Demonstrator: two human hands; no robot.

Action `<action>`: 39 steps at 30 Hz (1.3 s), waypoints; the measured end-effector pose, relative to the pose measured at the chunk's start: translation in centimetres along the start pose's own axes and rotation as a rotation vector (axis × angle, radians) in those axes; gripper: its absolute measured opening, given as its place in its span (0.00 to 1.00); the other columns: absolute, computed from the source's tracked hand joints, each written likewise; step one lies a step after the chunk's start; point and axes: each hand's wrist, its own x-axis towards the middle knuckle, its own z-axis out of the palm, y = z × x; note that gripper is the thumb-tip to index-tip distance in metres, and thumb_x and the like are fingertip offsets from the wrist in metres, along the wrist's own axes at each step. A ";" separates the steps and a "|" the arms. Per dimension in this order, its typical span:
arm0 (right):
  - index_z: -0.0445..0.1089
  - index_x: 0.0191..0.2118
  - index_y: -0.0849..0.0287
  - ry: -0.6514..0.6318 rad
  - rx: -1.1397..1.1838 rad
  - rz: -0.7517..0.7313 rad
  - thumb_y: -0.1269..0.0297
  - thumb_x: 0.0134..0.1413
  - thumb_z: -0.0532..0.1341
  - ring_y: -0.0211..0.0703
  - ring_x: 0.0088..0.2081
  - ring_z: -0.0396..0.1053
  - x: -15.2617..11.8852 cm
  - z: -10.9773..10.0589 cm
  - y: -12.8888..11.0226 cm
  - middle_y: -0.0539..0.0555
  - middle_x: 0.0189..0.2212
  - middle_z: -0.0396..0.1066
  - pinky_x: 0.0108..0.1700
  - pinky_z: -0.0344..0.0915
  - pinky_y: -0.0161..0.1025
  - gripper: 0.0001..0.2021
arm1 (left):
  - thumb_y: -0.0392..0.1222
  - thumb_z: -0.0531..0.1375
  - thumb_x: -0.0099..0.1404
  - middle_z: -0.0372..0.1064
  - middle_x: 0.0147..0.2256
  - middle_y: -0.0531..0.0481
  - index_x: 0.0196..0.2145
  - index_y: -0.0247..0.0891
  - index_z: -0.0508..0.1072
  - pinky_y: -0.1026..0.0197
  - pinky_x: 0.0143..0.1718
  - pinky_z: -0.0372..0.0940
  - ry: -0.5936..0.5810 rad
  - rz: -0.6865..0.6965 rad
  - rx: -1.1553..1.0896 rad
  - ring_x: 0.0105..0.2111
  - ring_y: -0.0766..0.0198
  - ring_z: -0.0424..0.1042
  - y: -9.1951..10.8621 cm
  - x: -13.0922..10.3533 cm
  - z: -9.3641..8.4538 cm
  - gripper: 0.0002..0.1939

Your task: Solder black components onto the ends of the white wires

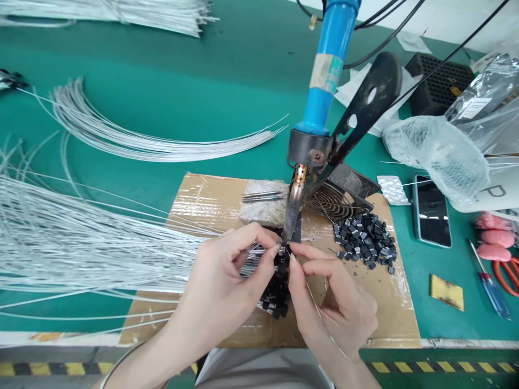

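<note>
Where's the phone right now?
In the head view, the phone lies on the right, between the pile of black pieces and the screwdriver.

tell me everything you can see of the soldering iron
The soldering iron has a glossy blue, plastic-looking handle with a worn pale and green label, its top cut off by the picture's edge. A black clamp with a screw encircles it below the handle. Beneath are a perforated, coppery metal sleeve and a darkened, tapering lower end. It leans slightly, tip down, above the cardboard. The tip sits close by the fingertips of the left hand and right hand; contact there is unclear.
</note>
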 end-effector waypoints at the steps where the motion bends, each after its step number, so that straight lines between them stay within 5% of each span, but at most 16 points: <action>1: 0.73 0.37 0.53 0.002 -0.001 -0.002 0.76 0.63 0.67 0.42 0.34 0.86 0.0 0.0 0.0 0.53 0.41 0.87 0.40 0.84 0.35 0.09 | 0.39 0.57 0.68 0.81 0.29 0.52 0.29 0.43 0.76 0.61 0.21 0.59 0.003 0.002 0.001 0.23 0.64 0.72 0.0 0.0 0.0 0.10; 13: 0.71 0.36 0.54 -0.016 0.046 0.028 0.77 0.62 0.67 0.42 0.37 0.86 -0.3 0.0 0.2 0.53 0.42 0.87 0.42 0.83 0.34 0.10 | 0.39 0.57 0.68 0.82 0.30 0.52 0.29 0.42 0.76 0.62 0.21 0.60 -0.007 0.020 0.039 0.24 0.63 0.74 -0.2 -0.1 0.0 0.10; 20: 0.73 0.34 0.51 -0.062 0.135 0.135 0.74 0.63 0.68 0.46 0.38 0.86 -0.7 -0.8 0.9 0.52 0.41 0.87 0.40 0.83 0.39 0.10 | 0.32 0.59 0.71 0.82 0.33 0.57 0.34 0.44 0.74 0.62 0.25 0.63 0.088 0.273 0.254 0.24 0.66 0.74 -1.6 -1.8 0.0 0.09; 24: 0.76 0.33 0.50 0.125 -0.043 0.201 0.68 0.63 0.71 0.54 0.39 0.85 -0.4 -3.4 3.1 0.57 0.38 0.86 0.36 0.80 0.45 0.08 | 0.24 0.61 0.70 0.83 0.38 0.51 0.39 0.40 0.72 0.61 0.35 0.67 0.276 0.487 0.445 0.37 0.64 0.82 -3.5 -3.8 0.5 0.11; 28: 0.75 0.29 0.56 0.425 -0.117 0.349 0.60 0.57 0.75 0.49 0.38 0.83 0.1 -6.0 5.5 0.56 0.37 0.85 0.47 0.77 0.46 0.12 | 0.25 0.63 0.70 0.80 0.42 0.47 0.41 0.41 0.77 0.57 0.46 0.73 0.338 0.377 0.317 0.42 0.60 0.81 -5.3 -5.6 1.3 0.11; 31: 0.74 0.28 0.55 0.506 -0.100 0.411 0.57 0.53 0.78 0.47 0.37 0.81 0.2 -6.8 6.4 0.54 0.36 0.83 0.52 0.75 0.45 0.15 | 0.30 0.63 0.71 0.80 0.42 0.49 0.41 0.45 0.79 0.55 0.45 0.75 0.309 0.305 0.239 0.43 0.57 0.81 -5.6 -6.1 1.0 0.10; 35: 0.73 0.28 0.54 0.520 -0.068 0.444 0.48 0.52 0.77 0.50 0.38 0.80 0.2 -6.7 6.8 0.55 0.36 0.82 0.52 0.75 0.49 0.18 | 0.37 0.65 0.72 0.81 0.42 0.50 0.40 0.46 0.79 0.53 0.45 0.77 0.371 0.316 0.309 0.43 0.55 0.82 -5.5 -3.6 -1.8 0.04; 39: 0.73 0.29 0.53 0.526 -0.038 0.471 0.43 0.47 0.78 0.51 0.38 0.79 0.3 -6.3 7.3 0.56 0.36 0.81 0.52 0.74 0.50 0.21 | 0.44 0.63 0.73 0.80 0.42 0.46 0.39 0.42 0.80 0.48 0.46 0.75 0.379 0.296 0.464 0.43 0.50 0.79 -6.5 4.3 -5.8 0.07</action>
